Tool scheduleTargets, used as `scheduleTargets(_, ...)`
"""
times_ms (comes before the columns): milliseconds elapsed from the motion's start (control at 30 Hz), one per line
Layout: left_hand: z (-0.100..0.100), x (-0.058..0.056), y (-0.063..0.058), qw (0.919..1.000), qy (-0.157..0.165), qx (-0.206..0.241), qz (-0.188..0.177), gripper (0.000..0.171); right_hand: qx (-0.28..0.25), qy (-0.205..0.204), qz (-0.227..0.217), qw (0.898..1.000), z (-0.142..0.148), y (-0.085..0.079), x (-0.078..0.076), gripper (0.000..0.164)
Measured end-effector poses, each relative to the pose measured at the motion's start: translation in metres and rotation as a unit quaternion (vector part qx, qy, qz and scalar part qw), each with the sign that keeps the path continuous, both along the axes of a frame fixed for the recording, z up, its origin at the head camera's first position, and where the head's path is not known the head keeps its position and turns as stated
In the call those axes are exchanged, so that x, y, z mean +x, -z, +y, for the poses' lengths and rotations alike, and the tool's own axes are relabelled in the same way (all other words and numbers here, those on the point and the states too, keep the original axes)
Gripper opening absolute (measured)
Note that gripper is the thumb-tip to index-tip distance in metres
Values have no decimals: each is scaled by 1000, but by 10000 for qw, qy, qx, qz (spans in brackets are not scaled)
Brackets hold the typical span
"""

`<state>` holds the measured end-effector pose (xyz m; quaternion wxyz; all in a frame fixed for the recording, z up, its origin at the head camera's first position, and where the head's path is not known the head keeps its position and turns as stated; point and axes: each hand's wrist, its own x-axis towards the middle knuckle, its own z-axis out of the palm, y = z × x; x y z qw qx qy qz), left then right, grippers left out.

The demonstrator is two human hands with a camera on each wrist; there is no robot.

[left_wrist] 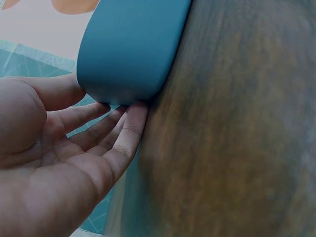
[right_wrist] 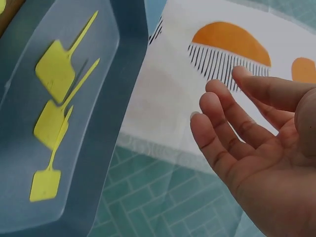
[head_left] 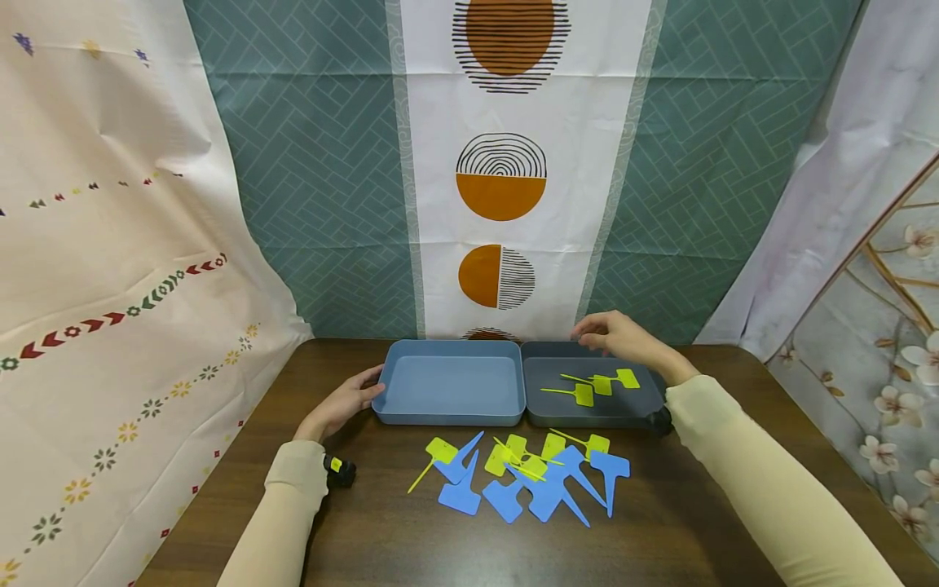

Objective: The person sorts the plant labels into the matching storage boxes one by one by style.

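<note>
My left hand [head_left: 345,405] touches the left end of a light blue tray [head_left: 451,348]; in the left wrist view its fingertips and thumb rest against the tray's rounded corner [left_wrist: 128,54]. My right hand [head_left: 619,336] hovers above the dark grey tray [head_left: 543,416], fingers loosely bent with nothing between them. Three yellow plant labels [right_wrist: 55,71] lie inside that grey tray. On the table in front of both trays, several yellow plant labels [head_left: 442,450] and blue T-shaped plant labels [head_left: 460,497] lie in a loose, overlapping spread.
The two trays stand side by side at the back of the brown wooden table [head_left: 396,546]. Right behind them hangs a patterned curtain [head_left: 330,204]. Cloths hang at the left [head_left: 110,326] and right [head_left: 866,391] sides too.
</note>
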<state>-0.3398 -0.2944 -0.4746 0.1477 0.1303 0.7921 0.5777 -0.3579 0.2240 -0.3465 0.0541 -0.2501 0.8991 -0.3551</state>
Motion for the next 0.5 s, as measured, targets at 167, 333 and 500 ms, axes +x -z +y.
scheduleTargets(167,0,0,0,10000,-49,34,-68,62,-72,-268,-4,9996,-12,1,4,26)
scheduleTargets(333,0,0,0,9999,-33,116,-54,61,-98,-564,-68,9983,-24,4,11,24)
scheduleTargets(500,0,0,0,9998,39,183,-19,61,-61,-869,-143,9961,-37,7,20,23)
